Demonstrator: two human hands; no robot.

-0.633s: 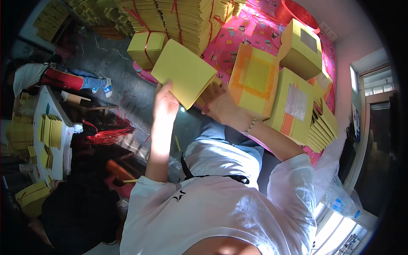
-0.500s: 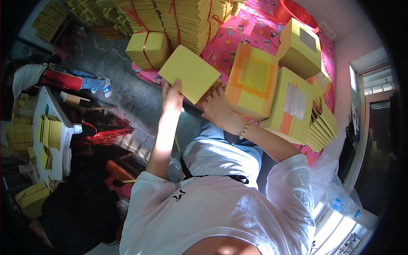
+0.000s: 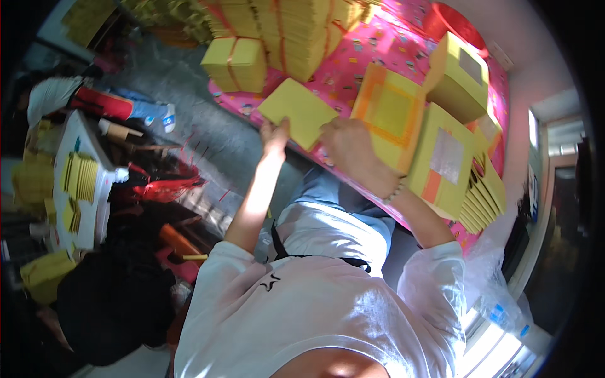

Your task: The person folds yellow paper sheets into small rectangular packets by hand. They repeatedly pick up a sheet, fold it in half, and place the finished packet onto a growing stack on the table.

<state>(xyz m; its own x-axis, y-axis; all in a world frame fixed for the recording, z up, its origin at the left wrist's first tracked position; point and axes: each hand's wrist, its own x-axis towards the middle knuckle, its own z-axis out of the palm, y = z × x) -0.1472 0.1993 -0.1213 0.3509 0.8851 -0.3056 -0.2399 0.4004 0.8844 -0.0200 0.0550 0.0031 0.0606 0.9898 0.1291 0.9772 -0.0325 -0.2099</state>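
Both hands grip one yellow paper stack — left hand at its near edge, right hand beside — over the pink table.

A cramped home workshop: tied yellow paper bundles crowd a pink mat.

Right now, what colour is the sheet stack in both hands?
Plain yellow sheet stack, seen best in the head view.

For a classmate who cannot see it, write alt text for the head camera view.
A person's left hand and right hand hold a flat square stack of yellow paper over a pink patterned tabletop. Tied yellow paper bundles and orange-bordered yellow paper blocks surround it.
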